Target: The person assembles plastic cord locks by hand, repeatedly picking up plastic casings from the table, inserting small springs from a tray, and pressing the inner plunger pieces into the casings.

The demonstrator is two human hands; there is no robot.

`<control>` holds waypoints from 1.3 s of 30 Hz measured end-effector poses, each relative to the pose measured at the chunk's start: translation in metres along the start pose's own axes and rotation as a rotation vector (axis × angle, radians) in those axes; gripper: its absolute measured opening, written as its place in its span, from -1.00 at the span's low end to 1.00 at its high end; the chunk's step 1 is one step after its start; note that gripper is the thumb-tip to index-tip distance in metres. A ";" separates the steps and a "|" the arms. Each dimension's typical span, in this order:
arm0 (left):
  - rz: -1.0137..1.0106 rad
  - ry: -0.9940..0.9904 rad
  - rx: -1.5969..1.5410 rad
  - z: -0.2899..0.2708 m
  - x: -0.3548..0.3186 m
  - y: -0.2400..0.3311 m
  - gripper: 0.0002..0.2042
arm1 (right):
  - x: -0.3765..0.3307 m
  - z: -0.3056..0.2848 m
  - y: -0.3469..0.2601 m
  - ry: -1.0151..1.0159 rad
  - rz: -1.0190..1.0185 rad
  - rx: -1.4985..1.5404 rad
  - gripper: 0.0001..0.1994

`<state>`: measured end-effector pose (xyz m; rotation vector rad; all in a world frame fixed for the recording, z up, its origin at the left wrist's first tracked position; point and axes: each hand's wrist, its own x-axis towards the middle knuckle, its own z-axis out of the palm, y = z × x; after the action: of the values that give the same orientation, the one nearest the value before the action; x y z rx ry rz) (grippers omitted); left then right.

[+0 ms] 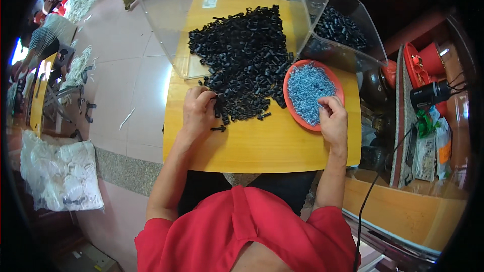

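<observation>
A large heap of small black plastic parts (pixel 242 65) spreads over the yellow table. At its near left edge is my left hand (pixel 198 110), fingers curled together, with a black plastic part at the fingertips. Below that hand, one black part (pixel 218 128) lies apart from the heap. To the right sits a round red dish (pixel 289 106) full of tiny silvery-blue metal pieces (pixel 310 88) that look like screws. Over the dish's near right side, my right hand (pixel 334 121) has thumb and fingers pinched together; whatever is between them is too small to make out.
A clear plastic bin (pixel 161 25) lies open around the heap's far side. Another clear bin (pixel 348 50) at the far right holds more dark parts. A black cable (pixel 370 186) runs down on the right. White bundles in a bag (pixel 65 176) rest at left; people are farther back.
</observation>
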<state>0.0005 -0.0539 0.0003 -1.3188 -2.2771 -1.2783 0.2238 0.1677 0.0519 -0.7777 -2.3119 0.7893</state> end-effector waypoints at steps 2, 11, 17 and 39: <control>0.003 0.011 -0.039 -0.005 -0.002 0.004 -0.82 | -0.001 0.000 0.000 -0.037 0.090 0.094 -0.83; -0.532 0.004 -0.664 -0.022 -0.059 0.042 -0.77 | -0.009 0.009 -0.006 -0.003 0.119 0.188 -0.87; -0.315 -0.182 -0.651 -0.016 -0.069 0.053 -0.78 | -0.026 0.031 -0.023 -0.071 0.108 0.407 -0.90; -0.614 -0.034 -0.874 -0.011 -0.083 0.058 -0.84 | -0.061 0.071 -0.036 -0.144 -0.186 -0.030 -0.67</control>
<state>0.0911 -0.0998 -0.0061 -0.7852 -2.2956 -2.6771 0.2055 0.0785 0.0089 -0.5239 -2.4859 0.7497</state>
